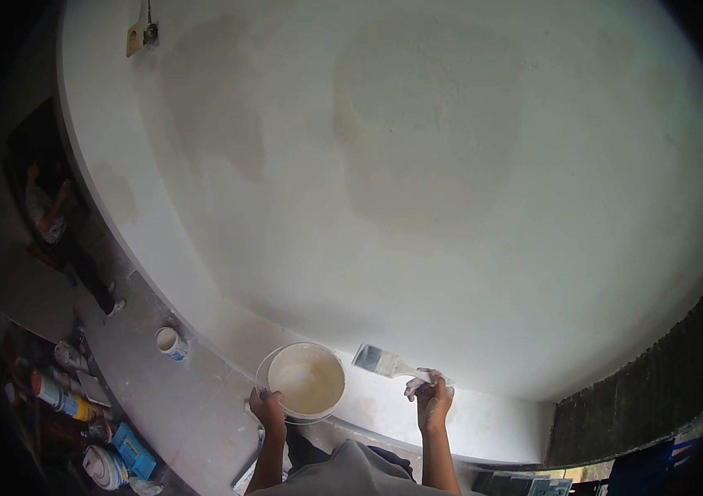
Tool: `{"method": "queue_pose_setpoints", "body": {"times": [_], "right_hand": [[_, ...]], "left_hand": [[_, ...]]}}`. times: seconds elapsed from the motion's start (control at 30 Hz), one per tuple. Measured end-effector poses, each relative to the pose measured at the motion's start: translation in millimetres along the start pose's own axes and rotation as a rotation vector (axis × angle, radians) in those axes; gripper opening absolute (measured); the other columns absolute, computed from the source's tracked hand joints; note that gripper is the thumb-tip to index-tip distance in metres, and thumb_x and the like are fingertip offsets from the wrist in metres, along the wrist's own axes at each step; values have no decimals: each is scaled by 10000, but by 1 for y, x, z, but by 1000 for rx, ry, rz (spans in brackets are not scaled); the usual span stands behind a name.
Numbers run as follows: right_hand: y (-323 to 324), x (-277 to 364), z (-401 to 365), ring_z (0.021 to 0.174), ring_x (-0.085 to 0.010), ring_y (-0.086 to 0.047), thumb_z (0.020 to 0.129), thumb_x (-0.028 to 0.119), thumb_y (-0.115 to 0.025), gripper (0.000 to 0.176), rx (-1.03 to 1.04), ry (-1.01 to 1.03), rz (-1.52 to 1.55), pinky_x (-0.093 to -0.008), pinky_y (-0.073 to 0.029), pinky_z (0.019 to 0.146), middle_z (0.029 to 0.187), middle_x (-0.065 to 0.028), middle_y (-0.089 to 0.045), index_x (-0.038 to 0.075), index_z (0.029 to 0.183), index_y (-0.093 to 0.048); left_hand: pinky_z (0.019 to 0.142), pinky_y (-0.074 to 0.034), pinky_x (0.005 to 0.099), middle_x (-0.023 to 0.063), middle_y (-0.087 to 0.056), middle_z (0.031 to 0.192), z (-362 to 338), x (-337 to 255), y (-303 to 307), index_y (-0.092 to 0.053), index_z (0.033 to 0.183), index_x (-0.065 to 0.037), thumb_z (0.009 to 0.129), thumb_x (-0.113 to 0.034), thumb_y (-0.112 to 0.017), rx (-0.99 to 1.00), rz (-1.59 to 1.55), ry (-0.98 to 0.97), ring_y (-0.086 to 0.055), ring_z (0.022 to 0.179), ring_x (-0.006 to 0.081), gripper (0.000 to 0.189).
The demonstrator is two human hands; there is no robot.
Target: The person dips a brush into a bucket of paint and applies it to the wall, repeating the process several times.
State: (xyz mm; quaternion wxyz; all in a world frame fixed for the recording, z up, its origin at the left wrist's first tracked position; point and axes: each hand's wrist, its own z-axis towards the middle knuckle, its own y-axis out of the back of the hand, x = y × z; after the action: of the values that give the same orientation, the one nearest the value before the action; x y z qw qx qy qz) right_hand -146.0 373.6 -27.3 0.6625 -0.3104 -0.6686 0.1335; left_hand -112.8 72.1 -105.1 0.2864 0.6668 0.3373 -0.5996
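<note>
In the head view, my left hand (268,408) is closed on the rim of a round bucket (341,382) at its left side. Pale, cream-coloured paint (308,382) fills part of the bucket. To the right, my right hand (431,398) grips the handle of a wide paintbrush (380,361), its bristles pointing left toward the bucket. White smears mark the fingers of that hand. Behind both hands rises a large white wall (302,248) with darker, damp-looking patches (430,124). The brush appears apart from the bucket.
A small white tub (171,343) stands on the floor to the left. Several paint cans (78,407), a blue box (133,451) and a lidded bucket (106,468) crowd the lower left. Another person (58,223) is farther off at left. A dark rough wall section (632,397) borders the right.
</note>
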Motion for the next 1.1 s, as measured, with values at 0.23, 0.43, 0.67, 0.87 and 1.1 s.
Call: {"method": "queue_pose_setpoints", "body": {"times": [0.23,0.43,0.67,0.87,1.1], "right_hand": [[-60,71,18,500,-347,-605,827,164,-436,299,76,400,40,-377,-509,455,639,-269,-605,-98,946,-517],[-131,97,30,535,-354,-623,879,209,-437,370,89,819,-47,-357,-514,453,681,-279,-615,-119,994,-563],[-216,112,73,624,-337,-657,899,89,-435,367,60,1207,-131,-381,-548,528,811,-304,-637,-153,1153,-543],[-287,120,114,633,-310,-657,925,25,-514,223,-119,1373,-172,-362,-539,552,790,-245,-654,-131,1074,-573],[-267,42,86,560,-308,-643,926,59,-471,252,-259,1279,-127,-380,-544,485,728,-254,-644,-147,1036,-568]], "left_hand": [[546,-389,324,45,-481,663,25,24,-12,-447,725,12,573,24,-569,87,84,9,-449,573,177,196],[569,-415,330,65,-508,680,53,30,-13,-469,748,28,576,23,-589,219,168,9,-484,604,184,210],[519,-402,302,12,-517,663,94,37,-12,-546,791,-3,514,23,-604,352,274,-9,-478,566,156,284],[571,-463,309,63,-596,715,160,60,-2,-561,829,18,533,56,-596,456,233,95,-582,637,193,301],[631,-476,337,74,-605,762,194,25,-20,-565,857,34,540,45,-594,504,150,-3,-581,653,217,318]]}}
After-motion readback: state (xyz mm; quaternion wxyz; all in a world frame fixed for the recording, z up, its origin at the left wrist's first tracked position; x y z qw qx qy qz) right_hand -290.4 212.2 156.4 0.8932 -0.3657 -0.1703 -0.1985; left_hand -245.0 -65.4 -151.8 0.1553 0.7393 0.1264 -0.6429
